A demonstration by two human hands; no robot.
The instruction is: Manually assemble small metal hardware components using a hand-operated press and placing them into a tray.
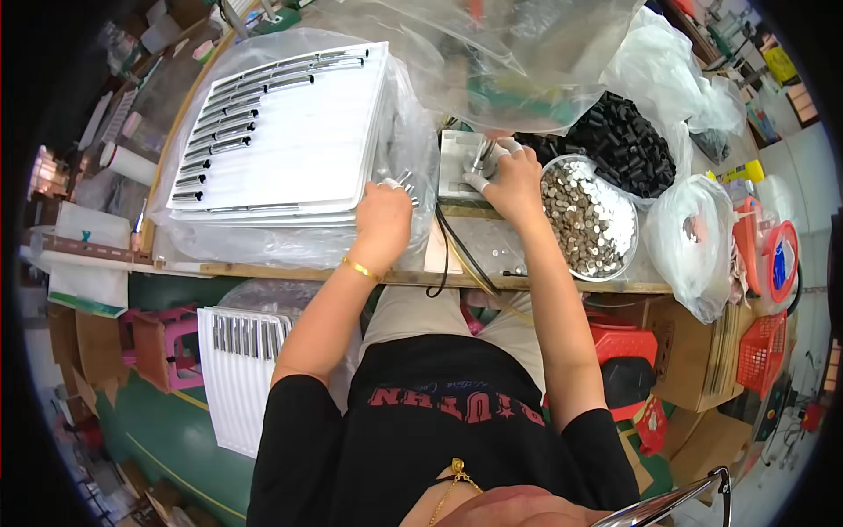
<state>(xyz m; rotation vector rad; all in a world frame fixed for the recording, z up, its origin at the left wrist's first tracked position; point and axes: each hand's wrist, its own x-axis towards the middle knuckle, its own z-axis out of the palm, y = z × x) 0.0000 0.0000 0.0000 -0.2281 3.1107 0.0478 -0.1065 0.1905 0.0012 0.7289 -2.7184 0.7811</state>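
My left hand (385, 213) is closed beside the right edge of a stack of white trays (299, 132). Several short shiny metal tubes (406, 184) stick out of its fingers. Rows of shiny metal tubes with black ends (230, 123) lie on the top tray. White covers sit on the fingertips of my right hand (515, 183), which is bent at a small pale metal fixture (455, 167). A shiny part (482, 155) shows by its fingers; whether they grip it is unclear. Right of that hand stands a round clear tub (587, 274) of small silvery discs (580, 215).
Black cylindrical pieces (628, 145) are heaped behind the tub. A clear plastic sheet (527, 61) hangs over the fixture. Dark cables (450, 230) cross the table's front edge (408, 277). Plastic bags (694, 233) and a red-rimmed container (780, 255) stand at the right.
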